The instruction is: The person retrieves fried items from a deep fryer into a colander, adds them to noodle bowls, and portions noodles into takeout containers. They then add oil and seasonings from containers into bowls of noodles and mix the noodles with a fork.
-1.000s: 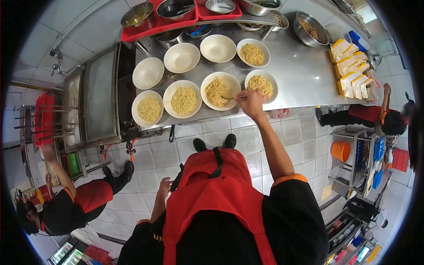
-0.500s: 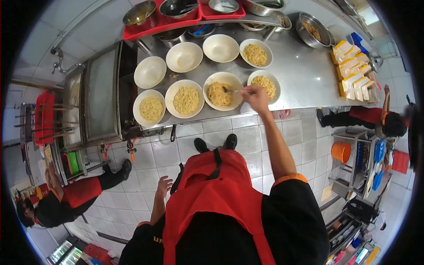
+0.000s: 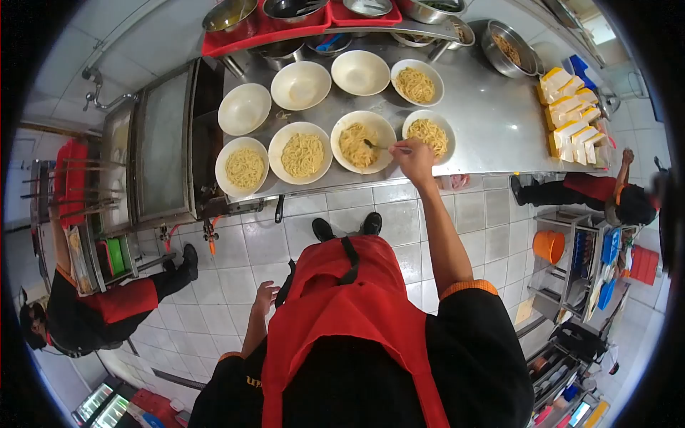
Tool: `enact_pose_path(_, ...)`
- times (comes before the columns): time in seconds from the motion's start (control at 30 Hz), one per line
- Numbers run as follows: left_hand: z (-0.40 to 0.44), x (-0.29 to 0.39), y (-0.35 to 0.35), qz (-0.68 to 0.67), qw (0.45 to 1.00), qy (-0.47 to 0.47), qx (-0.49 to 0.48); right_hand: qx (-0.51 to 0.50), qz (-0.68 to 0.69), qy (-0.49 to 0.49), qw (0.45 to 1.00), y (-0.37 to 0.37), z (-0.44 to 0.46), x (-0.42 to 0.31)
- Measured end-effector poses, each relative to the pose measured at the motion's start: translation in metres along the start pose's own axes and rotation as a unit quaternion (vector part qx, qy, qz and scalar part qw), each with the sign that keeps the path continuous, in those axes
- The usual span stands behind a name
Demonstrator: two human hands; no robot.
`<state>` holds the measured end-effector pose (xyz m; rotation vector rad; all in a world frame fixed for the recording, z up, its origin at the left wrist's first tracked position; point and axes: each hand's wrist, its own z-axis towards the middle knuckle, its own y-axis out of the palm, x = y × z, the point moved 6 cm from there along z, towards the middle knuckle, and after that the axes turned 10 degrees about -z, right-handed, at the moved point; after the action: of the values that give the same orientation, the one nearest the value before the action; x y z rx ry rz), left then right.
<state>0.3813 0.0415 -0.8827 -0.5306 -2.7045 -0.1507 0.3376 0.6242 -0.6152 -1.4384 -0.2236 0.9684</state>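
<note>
My right hand [image 3: 414, 158] is closed on the handle of a metal spoon [image 3: 380, 147], whose head rests among the noodles [image 3: 355, 143] in a white bowl in the front row. Just behind that hand stands another bowl of noodles [image 3: 430, 133], partly covered by it. To the left are two more noodle bowls [image 3: 301, 154] [image 3: 243, 167]. The back row has a noodle bowl [image 3: 415, 84] at its right end and three bowls without noodles, one of them [image 3: 300, 85] in the middle. My left hand [image 3: 265, 295] hangs low beside my apron, holding nothing, fingers apart.
Yellow-and-white boxes [image 3: 569, 118] stand at the right end of the steel counter [image 3: 485, 107]. A shelf with red trays [image 3: 267, 37] and metal bowls runs behind. One co-worker [image 3: 100, 303] is at the left, another person [image 3: 606, 187] at the far right. An orange bucket [image 3: 549, 246] hangs right.
The spoon has moved within the noodles, with my right hand shifting slightly. The co-worker at the left has moved further left and reaches forward. My left hand stays low.
</note>
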Motion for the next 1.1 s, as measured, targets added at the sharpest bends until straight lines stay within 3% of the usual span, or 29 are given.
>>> enact_pose_path(0.03, 0.0, 0.007, 0.001, 0.001, 1.0, 0.004, -0.002, -0.087, 0.12, 0.065, 0.987, 0.015, 0.005, 0.016)
enact_pose_path(0.1, -0.009, 0.008, -0.005, -0.029, 0.999, -0.011, 0.044, -0.128, 0.307, 0.087, 0.939, 0.001, 0.01, 0.025)
enact_pose_path(0.17, -0.009, 0.001, -0.01, -0.042, 0.998, -0.015, 0.049, -0.121, 0.363, 0.081, 0.92, -0.021, 0.016, 0.023)
enact_pose_path(0.2, -0.004, -0.006, -0.011, -0.024, 0.999, -0.019, 0.041, -0.103, 0.209, 0.091, 0.968, -0.038, 0.016, 0.015)
enact_pose_path(0.23, 0.004, -0.012, -0.011, -0.005, 0.999, -0.022, 0.031, -0.104, 0.207, 0.092, 0.968, -0.054, 0.013, -0.004)
enact_pose_path(0.27, 0.009, -0.017, -0.012, 0.011, 0.999, -0.031, 0.021, -0.009, 0.004, 0.008, 1.0, -0.082, 0.011, -0.033)
enact_pose_path(0.3, 0.007, -0.012, -0.009, 0.014, 0.999, -0.029, 0.019, 0.087, -0.199, -0.074, 0.973, -0.098, 0.007, -0.058)
enact_pose_path(0.37, -0.002, -0.003, 0.001, 0.008, 1.0, -0.018, 0.01, 0.063, -0.186, -0.108, 0.975, -0.062, 0.007, -0.052)
enact_pose_path(0.43, 0.003, 0.006, 0.002, 0.044, 0.999, 0.004, 0.002, -0.03, -0.137, -0.068, 0.988, -0.03, 0.003, -0.039)
enact_pose_path(0.47, 0.014, 0.002, -0.001, 0.0, 1.0, -0.003, 0.013, -0.027, -0.138, -0.07, 0.988, -0.026, 0.009, -0.029)
enact_pose_path(0.5, 0.014, -0.001, -0.001, -0.047, 0.998, -0.013, 0.027, -0.111, 0.05, -0.006, 0.993, -0.018, 0.016, -0.007)
enact_pose_path(0.53, 0.014, -0.003, -0.002, -0.052, 0.998, -0.014, 0.03, -0.194, 0.237, 0.06, 0.95, -0.007, 0.018, 0.009)
enact_pose_path(0.57, 0.007, 0.002, 0.001, -0.06, 0.998, -0.012, 0.035, -0.205, 0.309, 0.049, 0.928, -0.022, 0.02, 0.003)
enact_pose_path(0.67, -0.002, 0.0, 0.002, -0.034, 0.999, -0.007, 0.03, -0.203, 0.338, 0.096, 0.914, -0.049, 0.019, -0.007)
enact_pose_path(0.7, -0.003, -0.001, 0.003, 0.001, 1.0, -0.003, 0.018, -0.079, 0.074, 0.024, 0.994, -0.082, 0.018, -0.026)
enact_pose_path(0.73, -0.002, -0.005, 0.001, 0.003, 1.0, -0.004, 0.018, 0.051, -0.197, -0.048, 0.978, -0.103, 0.013, -0.047)
enact_pose_path(0.83, 0.001, -0.009, 0.003, 0.02, 1.0, -0.012, 0.003, 0.091, -0.188, -0.114, 0.971, -0.079, 0.008, -0.056)
enact_pose_path(0.9, -0.009, 0.003, 0.009, 0.003, 1.0, -0.012, -0.001, 0.0, -0.137, -0.15, 0.979, -0.029, 0.001, -0.048)
enact_pose_path(0.93, -0.005, 0.004, 0.007, 0.006, 1.0, -0.009, -0.002, -0.087, 0.023, -0.089, 0.992, -0.002, 0.007, -0.021)
enact_pose_path(0.97, 0.001, 0.002, 0.003, -0.014, 1.0, -0.007, 0.006, -0.172, 0.183, -0.031, 0.968, 0.016, 0.013, 0.001)
enact_pose_path(1.03, 0.003, -0.001, 0.001, -0.046, 0.999, -0.006, 0.02, -0.209, 0.301, 0.036, 0.93, -0.006, 0.018, 0.008)
enact_pose_path(1.1, 0.0, -0.004, 0.0, -0.06, 0.998, -0.01, 0.036, -0.173, 0.258, 0.027, 0.95, -0.032, 0.027, 0.008)
